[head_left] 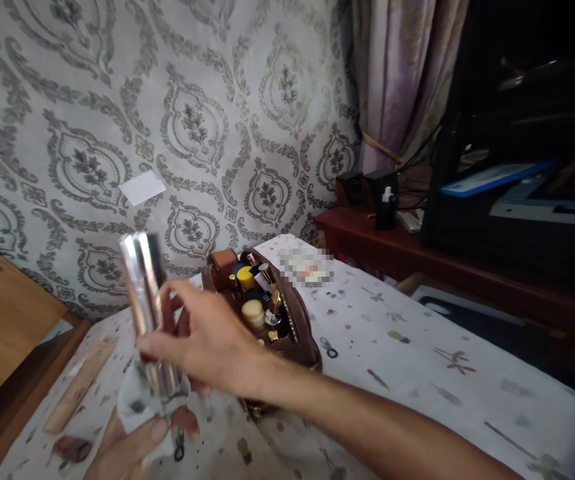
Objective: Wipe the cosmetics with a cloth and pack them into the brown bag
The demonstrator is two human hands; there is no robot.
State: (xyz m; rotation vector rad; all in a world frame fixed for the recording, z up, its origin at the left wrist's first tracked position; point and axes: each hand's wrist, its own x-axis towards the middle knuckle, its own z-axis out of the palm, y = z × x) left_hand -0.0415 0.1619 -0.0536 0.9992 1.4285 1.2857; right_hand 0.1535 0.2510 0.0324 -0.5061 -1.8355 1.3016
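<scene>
My right hand (pixel 202 340) is closed around a shiny silver cylindrical bottle (pixel 144 280), held upright above the bed or table cover and smeared by motion. Below it, my left hand (pixel 134 443) grips a crumpled white wipe or tissue (pixel 134 400) against the bottle's lower end. Just behind my right forearm stands an open brown bag (pixel 310 327), packed with cosmetics. Inside it are a yellow-lidded jar (pixel 246 276), a cream-coloured jar (pixel 253 312) and several small bottles and tubes with gold or silver caps.
A long beige strip (pixel 80 387) and a small dark reddish object (pixel 71 449) lie on the patterned cover (pixel 367 333). A wooden board (pixel 7 313) leans at left. Beyond the bag lies a pixelated item (pixel 307 267). A red-brown desk (pixel 347 230) holds a black bottle (pixel 386 212).
</scene>
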